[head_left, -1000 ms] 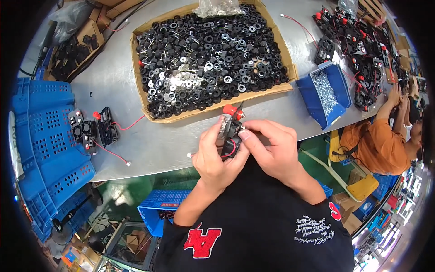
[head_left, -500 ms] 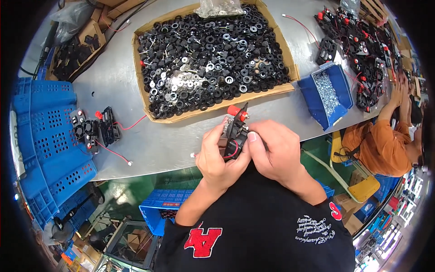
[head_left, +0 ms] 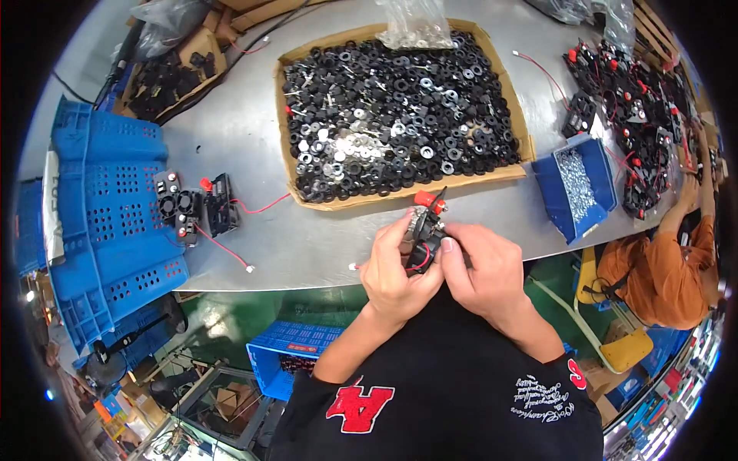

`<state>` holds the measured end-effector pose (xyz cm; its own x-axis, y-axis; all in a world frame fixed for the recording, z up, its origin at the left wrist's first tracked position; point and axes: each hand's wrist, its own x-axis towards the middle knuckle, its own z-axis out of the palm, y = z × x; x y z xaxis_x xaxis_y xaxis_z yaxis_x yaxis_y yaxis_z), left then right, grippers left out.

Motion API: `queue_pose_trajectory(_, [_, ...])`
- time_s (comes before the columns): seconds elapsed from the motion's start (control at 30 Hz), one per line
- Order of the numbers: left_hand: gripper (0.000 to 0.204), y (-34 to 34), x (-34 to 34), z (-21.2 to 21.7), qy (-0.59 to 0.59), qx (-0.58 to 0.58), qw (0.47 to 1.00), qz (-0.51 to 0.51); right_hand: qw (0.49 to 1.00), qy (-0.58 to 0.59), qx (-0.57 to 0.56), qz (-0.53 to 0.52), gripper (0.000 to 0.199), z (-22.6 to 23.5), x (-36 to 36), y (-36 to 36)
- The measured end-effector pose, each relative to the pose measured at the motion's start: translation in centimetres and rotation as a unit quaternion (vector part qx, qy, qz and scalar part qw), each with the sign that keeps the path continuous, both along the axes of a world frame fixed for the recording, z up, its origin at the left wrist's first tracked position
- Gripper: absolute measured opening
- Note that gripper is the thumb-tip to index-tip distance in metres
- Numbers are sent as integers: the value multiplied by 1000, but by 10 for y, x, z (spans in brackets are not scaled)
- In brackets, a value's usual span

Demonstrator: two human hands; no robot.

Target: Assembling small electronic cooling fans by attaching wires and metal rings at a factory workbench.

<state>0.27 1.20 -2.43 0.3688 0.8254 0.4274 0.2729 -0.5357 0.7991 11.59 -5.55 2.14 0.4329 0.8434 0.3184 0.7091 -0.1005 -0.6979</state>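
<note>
Both my hands hold a small black fan assembly [head_left: 423, 234] with a red part on top and red wire, just over the near edge of the grey table [head_left: 307, 246]. My left hand [head_left: 396, 269] grips its left side. My right hand [head_left: 484, 265] pinches its right side with thumb and fingers. Behind them lies a shallow cardboard tray [head_left: 519, 127] full of black rings and metal washers. A blue bin [head_left: 550, 192] of small silver screws stands to the right.
Several finished black fan units [head_left: 192, 207] with red wires lie left, next to stacked blue perforated crates [head_left: 115, 200]. More black-and-red assemblies [head_left: 638, 107] are piled far right, where a person in an orange top [head_left: 669, 269] works. A clear bag [head_left: 415, 27] sits at the tray's far edge.
My hands and the fan assembly have shifted slightly; the grip stays the same. The person at right keeps an arm on the table.
</note>
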Motion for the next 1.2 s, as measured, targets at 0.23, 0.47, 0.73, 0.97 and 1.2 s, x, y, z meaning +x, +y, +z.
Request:
queue_pose_trajectory(0.23, [54, -1, -20, 17, -22, -103, 994, 8, 998, 44, -48, -12, 24, 8, -9, -18])
queue_pose_trajectory(0.47, [49, 72, -99, 37, -85, -282, 942, 162, 995, -49, -51, 73, 21, -7, 0, -39])
queue_pose_trajectory(0.73, [27, 204, -155, 44, -119, -277, 925, 232, 986, -34, -47, 154, 17, -35, 25, -64])
queue_pose_trajectory(0.97, [42, 187, -129, 60, 289, 308, 829, 366, 977, -106, 127, 133, 19, -22, 26, -60])
queue_pose_trajectory(1.2, [36, 123, -114, -10, 312, 309, 833, 337, 924, -233, 45, -300, 13, 7, 174, -125])
